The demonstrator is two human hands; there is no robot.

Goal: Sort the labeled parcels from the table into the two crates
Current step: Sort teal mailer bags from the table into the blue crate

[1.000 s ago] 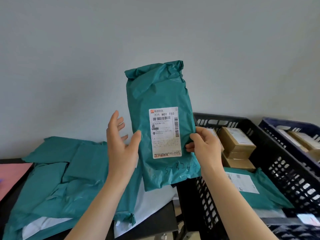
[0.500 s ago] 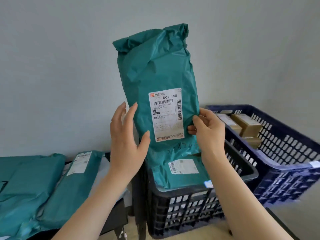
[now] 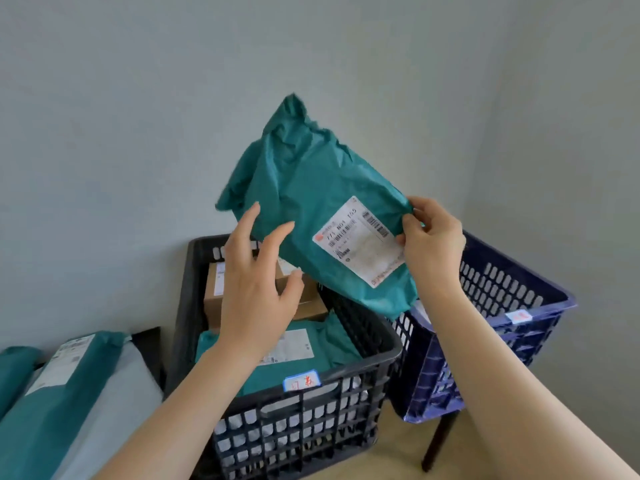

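Centre frame, the left hand [image 3: 256, 292] is held open, fingers straight, tips laid against the lower left edge of the teal parcel [image 3: 311, 202]. The parcel is held tilted above the black crate [image 3: 194, 306] and pinched at its right edge by the right hand [image 3: 433, 244], with the blue crate [image 3: 512, 285] beyond. Upright half a second ago, its top is now tipped leftward.

view: single head camera, worn on the person's head | facing: aimed forward and down into a wall corner | nearness: left hand [image 3: 256, 296], right hand [image 3: 433, 244] and teal parcel [image 3: 311, 209] seen close, forearms entering from the bottom edge | beyond: black crate [image 3: 294, 427] and blue crate [image 3: 502, 289] viewed from above | lower left: table [image 3: 149, 341] cut by the frame edge
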